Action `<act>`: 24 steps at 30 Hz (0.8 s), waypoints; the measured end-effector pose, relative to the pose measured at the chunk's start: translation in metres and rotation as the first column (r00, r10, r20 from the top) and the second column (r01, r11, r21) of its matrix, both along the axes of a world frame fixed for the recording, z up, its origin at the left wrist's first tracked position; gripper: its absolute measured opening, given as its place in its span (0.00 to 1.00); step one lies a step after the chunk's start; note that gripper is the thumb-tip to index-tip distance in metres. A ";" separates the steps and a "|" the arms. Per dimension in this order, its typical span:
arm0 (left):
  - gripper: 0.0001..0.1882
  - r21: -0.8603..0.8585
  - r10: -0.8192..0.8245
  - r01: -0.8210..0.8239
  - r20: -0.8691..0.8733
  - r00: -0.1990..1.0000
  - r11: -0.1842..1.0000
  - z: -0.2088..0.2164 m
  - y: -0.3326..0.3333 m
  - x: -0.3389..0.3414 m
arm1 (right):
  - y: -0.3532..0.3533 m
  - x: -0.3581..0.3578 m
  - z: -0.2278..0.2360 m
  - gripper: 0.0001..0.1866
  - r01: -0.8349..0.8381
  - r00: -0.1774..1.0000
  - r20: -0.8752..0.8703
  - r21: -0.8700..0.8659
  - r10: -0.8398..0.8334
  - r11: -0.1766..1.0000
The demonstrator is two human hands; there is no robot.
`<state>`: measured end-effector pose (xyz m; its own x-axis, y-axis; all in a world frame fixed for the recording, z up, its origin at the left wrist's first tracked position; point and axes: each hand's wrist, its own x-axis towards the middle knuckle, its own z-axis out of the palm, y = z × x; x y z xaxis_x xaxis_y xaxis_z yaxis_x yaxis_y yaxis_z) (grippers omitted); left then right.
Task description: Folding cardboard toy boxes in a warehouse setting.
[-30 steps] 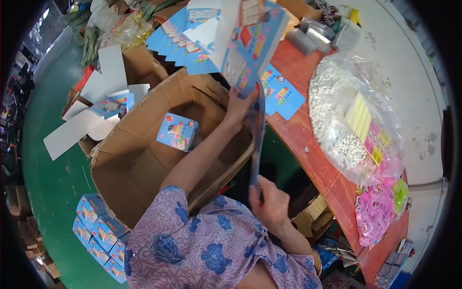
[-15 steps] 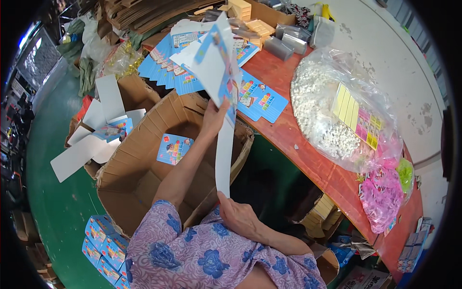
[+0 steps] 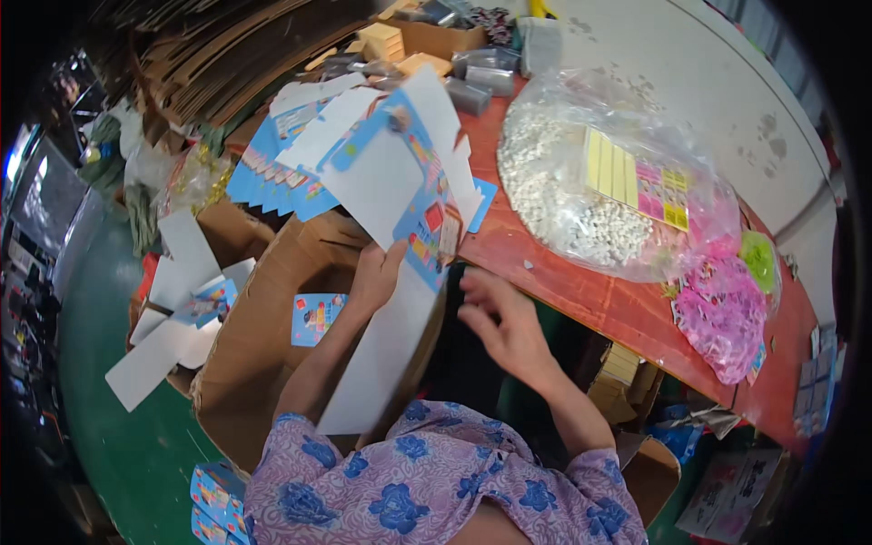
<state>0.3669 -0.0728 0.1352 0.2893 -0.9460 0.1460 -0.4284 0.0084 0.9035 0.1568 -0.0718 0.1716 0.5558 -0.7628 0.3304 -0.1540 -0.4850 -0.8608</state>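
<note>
My left hand [image 3: 371, 280] pinches the lower part of a large cardboard box blank [image 3: 386, 195], white with blue printed panels. A long white strip of it runs down toward my lap. To the right of the blank, my right hand [image 3: 504, 322] hangs in the air, fingers curved and apart, holding nothing. Behind the blank, a fanned pile of blue printed blanks [image 3: 272, 173] lies on the red table [image 3: 536, 272]. Below my left forearm stands a big open brown carton [image 3: 245, 336] with a blue printed piece [image 3: 316, 320] in it.
A clear bag of small white pieces [image 3: 581, 195] rests on the table, with a pink bag [image 3: 722, 327] beside it. Clear plastic packs [image 3: 481, 77] lie farther back. White card pieces [image 3: 159, 354] stick out of a box at left. Blue printed boxes [image 3: 213, 500] sit on the floor.
My right hand has let go of the strip's lower end and moved up and right, opening. The blank has turned, showing more of its white face. The whole view has shifted.
</note>
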 end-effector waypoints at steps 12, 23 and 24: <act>0.19 0.048 -0.227 0.417 -0.779 0.584 0.907 -0.046 0.009 -0.059 | -0.077 -0.105 -0.026 0.23 0.698 0.644 0.105 -0.486 -0.758 0.526; 0.26 0.030 -0.320 0.546 -0.783 0.534 0.837 -0.062 -0.023 -0.127 | -0.029 -0.183 -0.035 0.10 0.626 0.716 0.287 0.140 -0.636 0.768; 0.26 0.029 -0.325 0.556 -0.785 0.527 0.831 -0.066 -0.027 -0.131 | -0.021 -0.185 -0.031 0.07 0.639 0.688 0.315 0.163 -0.654 0.752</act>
<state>0.2357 -0.1001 0.0693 -0.2798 -0.9459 -0.1644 0.3596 -0.2620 0.8955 -0.0285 -0.0930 0.1407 -0.2183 -0.9073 0.3595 -0.1208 -0.3404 -0.9325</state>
